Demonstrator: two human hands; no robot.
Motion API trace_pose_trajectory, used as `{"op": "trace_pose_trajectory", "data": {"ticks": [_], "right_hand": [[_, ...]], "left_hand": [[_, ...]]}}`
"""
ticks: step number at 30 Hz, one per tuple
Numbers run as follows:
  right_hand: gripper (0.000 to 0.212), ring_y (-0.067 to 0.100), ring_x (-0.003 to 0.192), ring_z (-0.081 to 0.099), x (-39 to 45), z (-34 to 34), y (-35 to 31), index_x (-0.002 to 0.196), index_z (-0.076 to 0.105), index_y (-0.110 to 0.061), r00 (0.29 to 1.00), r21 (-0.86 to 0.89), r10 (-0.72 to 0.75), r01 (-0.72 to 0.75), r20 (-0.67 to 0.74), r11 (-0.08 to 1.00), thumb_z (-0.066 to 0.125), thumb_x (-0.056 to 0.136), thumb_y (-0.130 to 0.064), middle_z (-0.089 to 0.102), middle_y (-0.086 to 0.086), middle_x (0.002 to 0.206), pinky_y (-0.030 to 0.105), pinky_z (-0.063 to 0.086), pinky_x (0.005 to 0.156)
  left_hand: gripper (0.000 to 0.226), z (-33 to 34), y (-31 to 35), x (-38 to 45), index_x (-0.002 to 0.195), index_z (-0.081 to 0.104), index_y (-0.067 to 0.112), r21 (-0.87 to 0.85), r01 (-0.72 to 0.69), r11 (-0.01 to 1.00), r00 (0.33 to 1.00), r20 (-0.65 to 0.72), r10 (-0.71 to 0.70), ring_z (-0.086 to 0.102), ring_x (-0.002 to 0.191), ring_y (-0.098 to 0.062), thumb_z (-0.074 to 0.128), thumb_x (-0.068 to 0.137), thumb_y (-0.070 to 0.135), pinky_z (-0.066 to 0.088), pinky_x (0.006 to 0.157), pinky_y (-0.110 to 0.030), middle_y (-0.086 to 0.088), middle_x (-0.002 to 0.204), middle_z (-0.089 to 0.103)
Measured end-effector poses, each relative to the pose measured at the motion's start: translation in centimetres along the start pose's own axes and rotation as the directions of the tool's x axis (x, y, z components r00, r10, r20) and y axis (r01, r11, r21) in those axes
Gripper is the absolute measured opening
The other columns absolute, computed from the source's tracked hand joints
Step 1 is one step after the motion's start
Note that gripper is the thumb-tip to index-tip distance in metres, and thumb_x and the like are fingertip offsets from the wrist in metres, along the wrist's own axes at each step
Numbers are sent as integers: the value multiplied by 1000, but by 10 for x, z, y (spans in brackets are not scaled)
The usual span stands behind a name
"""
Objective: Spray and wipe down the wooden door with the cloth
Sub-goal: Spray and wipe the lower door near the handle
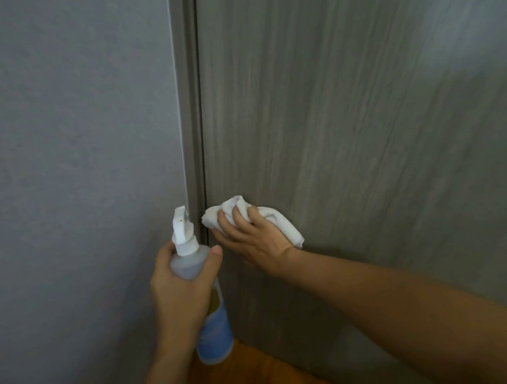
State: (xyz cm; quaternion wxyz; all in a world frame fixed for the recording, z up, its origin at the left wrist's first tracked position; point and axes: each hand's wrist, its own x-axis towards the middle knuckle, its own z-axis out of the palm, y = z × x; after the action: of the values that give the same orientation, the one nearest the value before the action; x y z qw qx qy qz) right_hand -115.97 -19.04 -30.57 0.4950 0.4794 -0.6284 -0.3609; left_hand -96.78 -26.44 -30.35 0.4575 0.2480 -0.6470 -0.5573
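1. Wiping is judged to be the step in hand: a crumpled white cloth point(249, 218) is pressed against the grey-brown wood-grain door point(345, 129) by the right hand point(254, 241), at about 6 o'clock in the view, just beside the door's left edge.
2. The cloth is gripped in the right hand's curled fingers point(227, 225), and a loose tail is left trailing toward 4 o'clock past the wrist. It is probably bunched this way so that a thick pad meets the surface.
3. A translucent plastic spray bottle with a white trigger head and a blue label point(198, 287) is held around its neck by the left hand point(178, 285), at 7 o'clock, with the thumb wrapped over the shoulder. No finger can be seen on the trigger.
4. The bottle is kept upright and just beside the cloth, with its nozzle pointed up near the grey door frame point(189, 122). It is likely kept there so that spraying can follow without it being set down.
5. The bottle's label is blurred, so no brand or writing can be read.
6. A plain grey wall point(70, 141) is seen at 9 o'clock, and an orange-brown wooden floor point(254, 371) at 6 o'clock below the door.
7. Much of the door's upper area lies well apart from the cloth, so the task is judged unfinished.
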Motion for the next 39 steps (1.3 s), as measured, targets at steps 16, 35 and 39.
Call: {"op": "trace_pose_trajectory", "data": {"ticks": [16,35,39], "right_hand": [[90,39,138,36,-166,11,44,163,35,-32,911,156,394,-374,-124,914,67,83,-61,32,10,163,53,35,103],[69,37,136,43,-336,11,113,151,52,-39,744,123,645,-634,-174,764,60,89,-67,45,8,155,51,38,99],[73,37,135,44,-369,11,124,152,50,-40,713,105,681,-674,-167,731,61,86,-70,45,8,154,51,40,96]], "left_hand": [[53,69,25,-61,108,56,63,-154,-150,977,957,226,182,65,101,6,90,70,49,53,80,-20,37,105,65],[60,157,34,-120,121,56,37,-223,-197,955,820,497,285,66,107,-2,77,66,53,55,85,-12,26,111,66],[66,170,38,-130,125,58,36,-204,-210,956,776,560,290,66,109,-7,78,65,55,57,90,-29,21,112,67]]}}
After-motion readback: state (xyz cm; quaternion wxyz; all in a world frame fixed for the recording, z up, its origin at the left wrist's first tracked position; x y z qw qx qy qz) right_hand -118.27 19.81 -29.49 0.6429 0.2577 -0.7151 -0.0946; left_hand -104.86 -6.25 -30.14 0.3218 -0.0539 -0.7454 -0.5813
